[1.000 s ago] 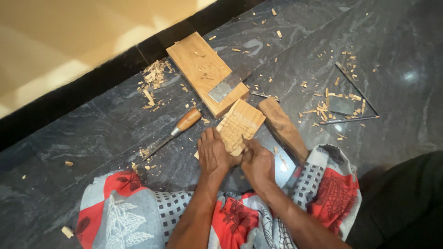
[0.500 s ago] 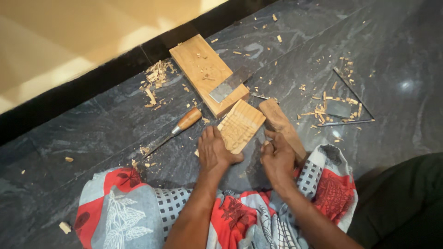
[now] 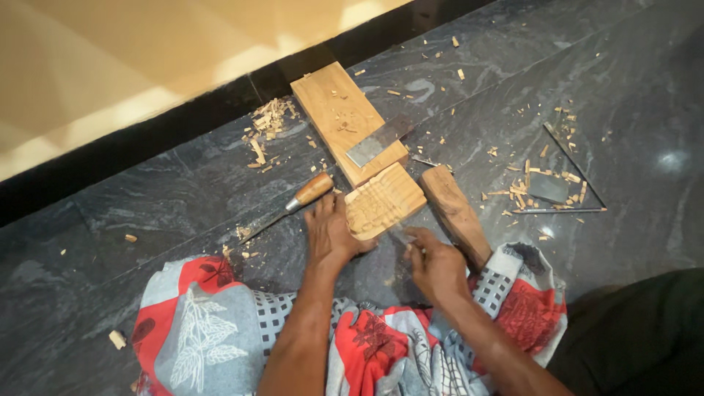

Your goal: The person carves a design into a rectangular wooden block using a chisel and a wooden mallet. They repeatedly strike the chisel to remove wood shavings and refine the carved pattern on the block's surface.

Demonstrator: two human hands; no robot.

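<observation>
A small carved wooden block [image 3: 386, 199] lies on the dark stone floor in front of my lap. My left hand [image 3: 332, 233] rests palm down against its near left edge and holds it steady. My right hand [image 3: 435, 265] is just right of the block, off the wood, fingers pinched on what looks like a thin metal tool [image 3: 400, 237] whose tip points at the block's near corner. A chisel with a wooden handle [image 3: 311, 191] lies just left of my left hand. A brown wooden mallet [image 3: 455, 213] lies beyond my right hand.
A long wooden plank [image 3: 339, 121] with a flat metal blade [image 3: 379, 139] on it lies behind the block. Thin metal tools [image 3: 561, 209] and several wood chips are scattered at right. A red, grey and white patterned cloth [image 3: 198, 323] covers my lap. A pale wall runs behind.
My right hand came off the carved block, swung out to the right, and now sits close to the block's near right corner with fingers pinched. My left hand stayed on the block.
</observation>
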